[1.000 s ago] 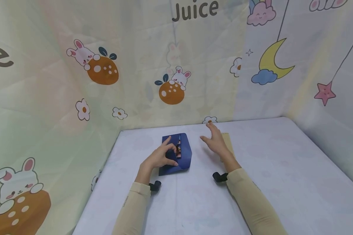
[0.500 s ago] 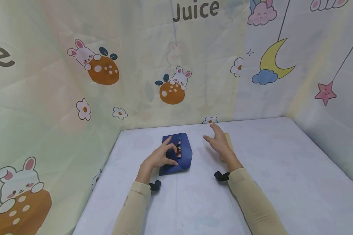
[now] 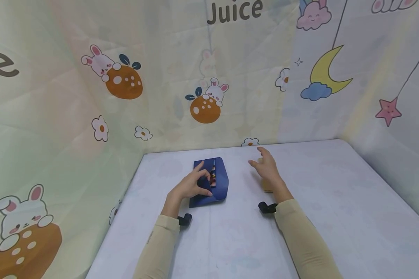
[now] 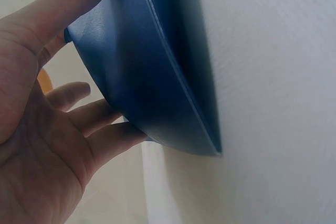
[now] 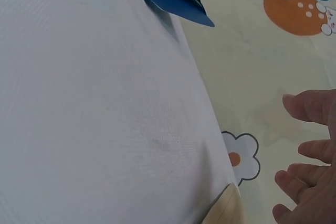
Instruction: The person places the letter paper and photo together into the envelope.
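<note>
My left hand (image 3: 190, 185) grips a dark blue envelope (image 3: 222, 179) lying at the table's middle, thumb and fingers curled at its pocket. The envelope's flap lies unfolded to the right. A colourful printed card (image 3: 213, 179) peeks out of the pocket mouth. In the left wrist view the envelope (image 4: 136, 72) bulges, with a dark gap at its edge. My right hand (image 3: 269, 170) hovers with spread fingers and holds nothing. Below it lies a flat tan piece (image 3: 267, 186), mostly hidden by the hand and wrist. The right wrist view shows only a corner of this tan piece (image 5: 227, 208).
A white cloth covers the table (image 3: 227, 240). Behind it hangs a printed curtain (image 3: 167, 89) with bunnies and flowers, close to the table's far edge. Black camera mounts (image 3: 267, 207) sit at both wrists.
My right hand has drifted to the right, now covering more of the tan piece's upper part and uncovering its lower left. The left hand and blue envelope stay in place.
</note>
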### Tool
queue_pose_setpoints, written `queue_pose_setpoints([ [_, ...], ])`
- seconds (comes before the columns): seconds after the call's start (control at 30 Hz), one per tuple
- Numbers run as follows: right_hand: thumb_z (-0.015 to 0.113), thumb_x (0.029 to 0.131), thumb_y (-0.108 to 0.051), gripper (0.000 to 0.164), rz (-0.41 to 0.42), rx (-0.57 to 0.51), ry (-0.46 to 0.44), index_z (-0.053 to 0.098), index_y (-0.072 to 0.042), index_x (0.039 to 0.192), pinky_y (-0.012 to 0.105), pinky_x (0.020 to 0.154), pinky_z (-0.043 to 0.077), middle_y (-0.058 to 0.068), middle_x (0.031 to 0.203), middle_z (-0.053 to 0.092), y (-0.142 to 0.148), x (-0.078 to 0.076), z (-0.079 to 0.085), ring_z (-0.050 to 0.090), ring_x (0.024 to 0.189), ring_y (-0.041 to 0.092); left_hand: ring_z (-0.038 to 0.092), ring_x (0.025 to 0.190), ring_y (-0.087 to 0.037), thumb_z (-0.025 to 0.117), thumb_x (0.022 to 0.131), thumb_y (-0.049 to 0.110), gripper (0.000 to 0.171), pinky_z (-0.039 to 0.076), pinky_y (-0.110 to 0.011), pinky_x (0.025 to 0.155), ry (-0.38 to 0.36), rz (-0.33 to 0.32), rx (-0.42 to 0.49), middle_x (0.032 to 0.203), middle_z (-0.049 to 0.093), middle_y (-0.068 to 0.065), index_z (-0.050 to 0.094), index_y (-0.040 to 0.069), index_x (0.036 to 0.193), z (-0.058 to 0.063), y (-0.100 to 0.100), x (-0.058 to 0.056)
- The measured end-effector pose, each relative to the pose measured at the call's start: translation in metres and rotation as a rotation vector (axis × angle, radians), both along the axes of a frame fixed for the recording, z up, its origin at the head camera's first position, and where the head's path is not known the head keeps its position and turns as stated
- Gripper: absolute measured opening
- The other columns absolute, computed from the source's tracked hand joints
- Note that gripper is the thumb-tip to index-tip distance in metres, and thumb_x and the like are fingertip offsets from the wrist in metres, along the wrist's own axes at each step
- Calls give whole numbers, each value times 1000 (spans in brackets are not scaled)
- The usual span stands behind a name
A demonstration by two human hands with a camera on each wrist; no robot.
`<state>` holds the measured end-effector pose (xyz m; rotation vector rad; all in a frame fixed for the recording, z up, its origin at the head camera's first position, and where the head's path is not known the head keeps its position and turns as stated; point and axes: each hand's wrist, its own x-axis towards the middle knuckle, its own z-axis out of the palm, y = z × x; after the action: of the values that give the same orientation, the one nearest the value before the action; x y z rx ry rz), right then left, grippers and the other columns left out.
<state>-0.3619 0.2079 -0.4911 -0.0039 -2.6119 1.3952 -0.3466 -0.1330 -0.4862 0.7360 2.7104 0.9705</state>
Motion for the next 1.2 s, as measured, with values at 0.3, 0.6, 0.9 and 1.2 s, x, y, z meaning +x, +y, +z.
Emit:
queue_pose_setpoints([
  [0.3, 70, 99, -23, 79, -29, -31, -47, 26, -5, 162, 63, 123, 26, 25, 167, 29, 5, 0, 1, 31, 152, 46, 20, 158, -48, 95, 74, 36, 47, 32, -73, 115, -3, 6, -3, 177, 10, -4, 59, 36, 103, 0, 1, 1],
  [0.6, 71, 98, -25, 84, -39, -48, -98, 22, -8, 164, 66, 123, 23, 24, 169, 26, 11, 0, -2, 28, 153, 46, 19, 158, -47, 95, 74, 36, 47, 32, -73, 115, -4, 3, 7, 177, 10, -3, 58, 36, 103, -1, 0, 0],
  [0.9, 72, 96, -29, 84, -113, 60, -152, 26, -6, 163, 69, 118, 25, 27, 165, 31, 18, 2, -3, 33, 146, 51, 19, 159, -46, 95, 73, 38, 47, 31, -72, 116, -12, -7, 19, 177, 9, -1, 58, 37, 102, -1, -1, 0],
  [1.2, 72, 96, -28, 83, -141, 114, -199, 28, -4, 162, 70, 115, 26, 30, 162, 35, 19, 3, -4, 37, 142, 53, 19, 159, -45, 95, 73, 38, 47, 30, -71, 117, -11, 5, 13, 177, 10, -3, 59, 36, 103, -1, 0, 0],
])
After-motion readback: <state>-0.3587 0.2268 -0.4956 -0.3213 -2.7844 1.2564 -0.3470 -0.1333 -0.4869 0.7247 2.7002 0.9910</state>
